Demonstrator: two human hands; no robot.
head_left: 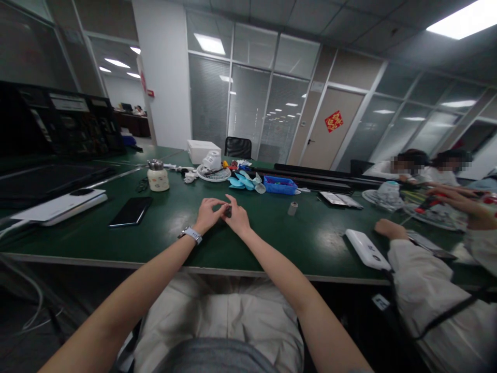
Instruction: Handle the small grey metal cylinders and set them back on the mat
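My left hand (209, 213) and my right hand (237, 218) meet above the green table (178, 243), near its front edge. Their fingers are bent and close together around a small dark piece (229, 212); most of it is covered, so its kind cannot be made out. The right index finger points upward. On my left wrist is a watch (191, 234) with a light strap. To the right of my hands a small grey cylinder (292, 209) stands upright, apart from both hands.
Left lie a black phone (131, 212), a cream flask (158, 177) and a white box-like device (73, 204). Behind are fan parts (213, 168), blue fan blades (246, 181) and a blue basket (280, 185). Right are a white power bank (367, 248) and a co-worker's sleeve (419, 269).
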